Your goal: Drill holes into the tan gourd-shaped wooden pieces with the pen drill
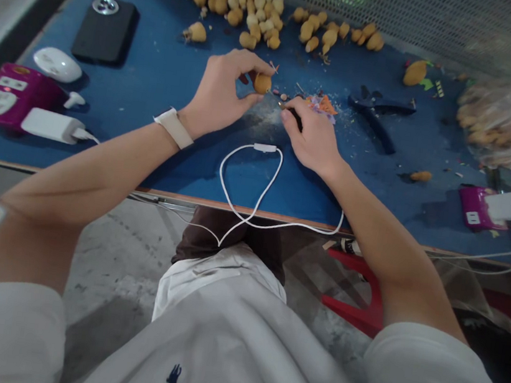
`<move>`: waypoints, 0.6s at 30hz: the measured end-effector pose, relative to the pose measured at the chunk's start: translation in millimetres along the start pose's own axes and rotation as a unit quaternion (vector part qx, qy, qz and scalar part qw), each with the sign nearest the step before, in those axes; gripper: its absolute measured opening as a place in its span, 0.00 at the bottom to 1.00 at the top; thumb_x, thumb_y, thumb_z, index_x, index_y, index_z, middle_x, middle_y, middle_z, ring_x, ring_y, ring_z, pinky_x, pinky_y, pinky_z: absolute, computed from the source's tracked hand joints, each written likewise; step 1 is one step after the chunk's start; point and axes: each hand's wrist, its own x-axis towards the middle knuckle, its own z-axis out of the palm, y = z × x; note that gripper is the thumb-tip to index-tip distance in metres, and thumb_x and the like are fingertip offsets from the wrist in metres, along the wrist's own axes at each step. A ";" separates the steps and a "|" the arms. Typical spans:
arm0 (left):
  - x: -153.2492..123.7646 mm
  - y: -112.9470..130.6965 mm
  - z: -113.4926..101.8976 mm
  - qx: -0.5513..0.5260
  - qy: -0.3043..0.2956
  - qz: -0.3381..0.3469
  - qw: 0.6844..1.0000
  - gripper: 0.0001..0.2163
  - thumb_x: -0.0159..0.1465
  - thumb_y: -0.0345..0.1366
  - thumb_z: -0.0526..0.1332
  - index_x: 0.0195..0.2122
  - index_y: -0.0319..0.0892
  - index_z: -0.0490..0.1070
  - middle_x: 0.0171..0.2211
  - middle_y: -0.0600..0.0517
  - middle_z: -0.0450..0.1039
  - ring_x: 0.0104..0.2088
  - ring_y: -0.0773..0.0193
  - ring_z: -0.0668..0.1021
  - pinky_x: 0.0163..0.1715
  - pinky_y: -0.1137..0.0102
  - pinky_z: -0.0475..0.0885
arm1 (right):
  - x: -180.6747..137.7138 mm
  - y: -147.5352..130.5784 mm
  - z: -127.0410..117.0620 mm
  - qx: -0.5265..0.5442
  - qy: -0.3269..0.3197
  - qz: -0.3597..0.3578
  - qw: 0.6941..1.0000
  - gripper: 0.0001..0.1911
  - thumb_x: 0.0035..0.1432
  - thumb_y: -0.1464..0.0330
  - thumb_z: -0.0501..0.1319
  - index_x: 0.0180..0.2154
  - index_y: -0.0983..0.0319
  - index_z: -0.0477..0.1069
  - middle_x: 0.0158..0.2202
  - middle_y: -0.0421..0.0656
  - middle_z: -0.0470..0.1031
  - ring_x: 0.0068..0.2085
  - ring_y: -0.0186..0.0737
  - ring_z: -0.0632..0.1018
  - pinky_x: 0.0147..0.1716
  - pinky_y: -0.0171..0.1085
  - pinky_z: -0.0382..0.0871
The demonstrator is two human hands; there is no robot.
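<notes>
My left hand pinches a small round tan bead-like piece between thumb and fingers, above the blue work table. My right hand sits just to its right, closed on a small dark pointed tool with a metallic tip. The tool's tip points toward the tan piece, with a small gap between them. Scraps of orange and purple material lie just beyond my right fingers. A heap of tan gourd-shaped pieces spreads along the far side of the table.
Dark blue-handled pliers lie to the right. A black phone, white earbud case and purple power strip with white charger sit left. A white earphone cable crosses the table's front edge. A plastic bag lies right.
</notes>
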 end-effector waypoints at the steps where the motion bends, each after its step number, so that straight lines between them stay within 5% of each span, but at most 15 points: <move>1: 0.0 -1.2 0.4 -0.001 -0.007 0.002 1.000 0.18 0.73 0.55 0.79 0.62 0.65 0.92 0.63 0.52 0.92 0.60 0.34 0.90 0.67 0.33 0.92 | 0.1 -0.3 -0.3 0.000 -0.001 0.002 1.000 0.42 0.93 0.31 0.43 0.66 0.51 0.83 0.51 0.48 0.91 0.55 0.62 0.92 0.63 0.57 0.85; 4: 0.0 -5.0 0.8 -0.004 -0.019 0.011 1.000 0.21 0.78 0.60 0.79 0.66 0.61 0.91 0.65 0.51 0.92 0.62 0.35 0.89 0.67 0.36 0.92 | 0.0 -1.3 -1.0 0.001 -0.005 0.007 1.000 0.42 0.93 0.31 0.43 0.67 0.52 0.83 0.52 0.49 0.91 0.56 0.64 0.92 0.63 0.59 0.86; 18: -0.7 -6.2 2.1 0.020 -0.024 -0.007 0.999 0.26 0.73 0.53 0.75 0.72 0.71 0.89 0.68 0.57 0.92 0.68 0.36 0.89 0.69 0.38 0.92 | -0.3 1.0 -0.8 0.009 -0.005 0.007 1.000 0.44 0.93 0.31 0.40 0.67 0.52 0.82 0.51 0.49 0.90 0.57 0.65 0.92 0.66 0.60 0.85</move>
